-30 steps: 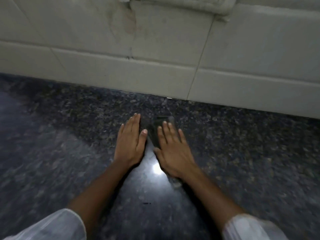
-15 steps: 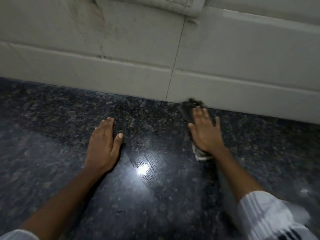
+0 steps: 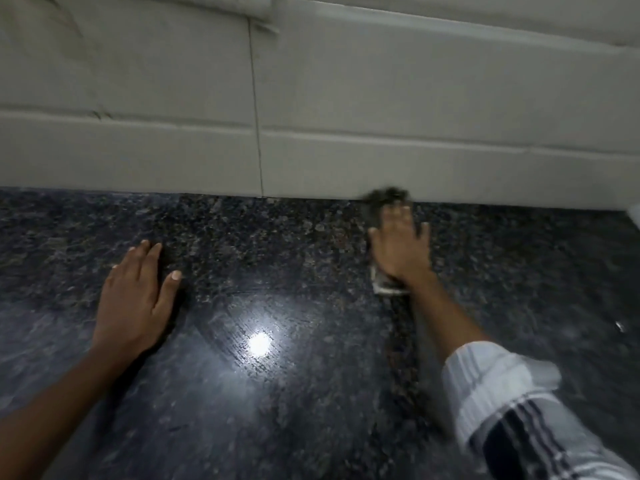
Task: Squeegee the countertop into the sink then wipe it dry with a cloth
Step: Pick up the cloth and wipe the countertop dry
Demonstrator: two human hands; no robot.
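My right hand (image 3: 401, 249) presses flat on a dark cloth (image 3: 386, 199) at the back of the dark speckled granite countertop (image 3: 277, 393), right against the tiled wall. The cloth's far end pokes out past my fingertips and a pale corner shows under my wrist; the rest is hidden by the hand, which is blurred. My left hand (image 3: 136, 299) lies flat on the countertop to the left, fingers slightly apart, holding nothing. No sink or squeegee is in view.
A white tiled wall (image 3: 346, 116) with a raised ledge runs along the back of the counter. A bright light reflection (image 3: 259, 342) shines on the glossy stone between my arms. Something pale (image 3: 635, 213) shows at the right edge.
My right hand has slid the cloth away from my left hand, to the right and back toward the wall. My left hand has stayed flat on the counter.
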